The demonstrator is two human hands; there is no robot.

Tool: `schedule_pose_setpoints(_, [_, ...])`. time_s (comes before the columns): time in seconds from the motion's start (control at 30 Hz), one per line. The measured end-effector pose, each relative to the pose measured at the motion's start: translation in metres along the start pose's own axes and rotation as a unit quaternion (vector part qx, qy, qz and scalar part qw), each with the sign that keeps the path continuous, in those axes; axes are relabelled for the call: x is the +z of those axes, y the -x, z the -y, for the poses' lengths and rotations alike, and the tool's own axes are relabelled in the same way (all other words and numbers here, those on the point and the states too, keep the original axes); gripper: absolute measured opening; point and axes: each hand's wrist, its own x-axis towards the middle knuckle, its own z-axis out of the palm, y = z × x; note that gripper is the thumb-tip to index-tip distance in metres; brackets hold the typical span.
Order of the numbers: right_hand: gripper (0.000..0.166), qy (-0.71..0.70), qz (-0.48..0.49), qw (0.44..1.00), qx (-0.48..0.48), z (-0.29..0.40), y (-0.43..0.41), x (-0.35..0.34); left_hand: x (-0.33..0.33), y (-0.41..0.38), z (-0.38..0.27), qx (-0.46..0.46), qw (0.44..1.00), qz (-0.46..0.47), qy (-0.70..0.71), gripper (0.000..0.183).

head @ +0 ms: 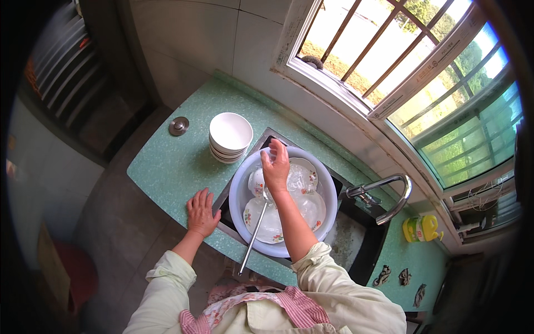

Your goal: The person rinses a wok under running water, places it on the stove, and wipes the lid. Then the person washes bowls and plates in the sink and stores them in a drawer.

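Observation:
A round pale-blue plastic basin sits over the sink, holding water and floral-edged plates. A white bowl with a floral pattern lies at its upper left. A metal ladle or long-handled spoon leans out over the basin's near rim. Above the basin's far part is my right hand, fingers partly curled, with nothing visible in it. My left hand rests, fingers spread, on the green counter left of the basin. Behind it stands a stack of white bowls.
A metal sink strainer or lid lies at the counter's left. The chrome faucet arches right of the basin, over the dark sink. Farther right are a yellow detergent bottle and several crumpled dark cloths or scraps. A barred window is behind.

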Motion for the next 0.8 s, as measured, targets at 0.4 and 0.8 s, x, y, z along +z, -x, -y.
schedule_pose_setpoints(0.4, [0.027, 0.221, 0.235, 0.937, 0.134, -0.085, 0.110, 0.023, 0.005, -0.003, -0.006, 0.026, 0.999, -0.015, -0.012, 0.066])
schedule_pose_setpoints(0.8, [0.013, 0.446, 0.295, 0.815, -0.224, -0.140, 0.133, -0.035, 0.006, -0.001, -0.007, 0.017, 1.000, -0.001, -0.010, 0.066])
